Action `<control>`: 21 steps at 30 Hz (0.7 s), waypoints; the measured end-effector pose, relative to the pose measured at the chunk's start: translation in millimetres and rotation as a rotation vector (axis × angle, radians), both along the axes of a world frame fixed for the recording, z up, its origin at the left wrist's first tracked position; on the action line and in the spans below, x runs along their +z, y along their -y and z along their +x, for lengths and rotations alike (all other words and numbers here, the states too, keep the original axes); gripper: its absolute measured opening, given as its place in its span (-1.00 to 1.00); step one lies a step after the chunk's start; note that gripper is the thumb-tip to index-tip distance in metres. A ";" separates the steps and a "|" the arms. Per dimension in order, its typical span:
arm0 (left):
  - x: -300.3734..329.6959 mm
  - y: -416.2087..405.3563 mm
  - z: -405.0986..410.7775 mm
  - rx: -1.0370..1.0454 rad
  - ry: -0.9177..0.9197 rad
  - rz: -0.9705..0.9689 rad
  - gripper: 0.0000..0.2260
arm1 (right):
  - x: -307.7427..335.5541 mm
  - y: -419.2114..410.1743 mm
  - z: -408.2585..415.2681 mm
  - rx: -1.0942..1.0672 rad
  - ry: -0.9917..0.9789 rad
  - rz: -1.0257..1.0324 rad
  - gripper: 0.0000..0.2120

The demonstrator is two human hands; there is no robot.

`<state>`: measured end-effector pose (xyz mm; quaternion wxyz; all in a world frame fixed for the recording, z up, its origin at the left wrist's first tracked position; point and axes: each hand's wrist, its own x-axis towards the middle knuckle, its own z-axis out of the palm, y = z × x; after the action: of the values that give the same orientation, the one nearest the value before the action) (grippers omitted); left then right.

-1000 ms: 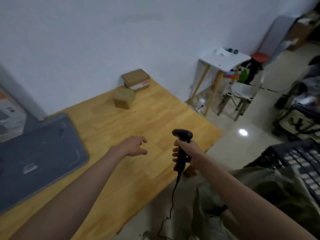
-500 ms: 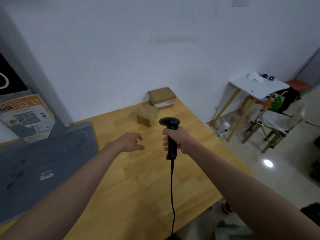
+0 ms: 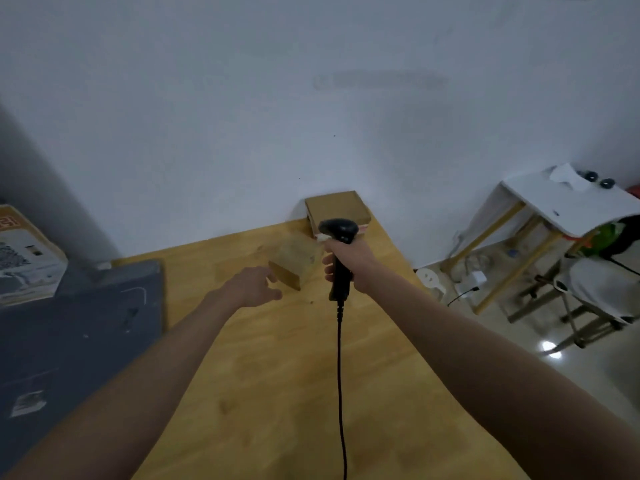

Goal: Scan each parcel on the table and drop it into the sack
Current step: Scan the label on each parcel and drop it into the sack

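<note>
left hand (image 3: pixel 251 287) fingers apart, loose, just beside small brown parcel (image 3: pixel 294 263) near table (image 3: pixel 277 375) far edge. right hand (image 3: pixel 348 259) clamped on black scanner (image 3: pixel 339 254), cord hanging. flat parcel (image 3: pixel 337 209) at far right corner against wall.

The scanner (image 3: pixel 338 233) hides the far parcel's (image 3: pixel 335 209) front edge; its label is unreadable.
</note>
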<state>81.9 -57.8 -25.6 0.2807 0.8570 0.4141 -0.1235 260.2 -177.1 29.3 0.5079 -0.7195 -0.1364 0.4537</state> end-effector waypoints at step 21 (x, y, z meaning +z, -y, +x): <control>-123.9 -118.9 81.1 0.397 0.247 -0.386 -0.29 | -189.3 -108.8 53.0 0.019 -0.300 -0.045 -0.76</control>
<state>162.9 61.1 -149.6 0.5053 0.6986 0.5052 -0.0376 313.1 -68.3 -160.0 0.5019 -0.6537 -0.0554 0.5637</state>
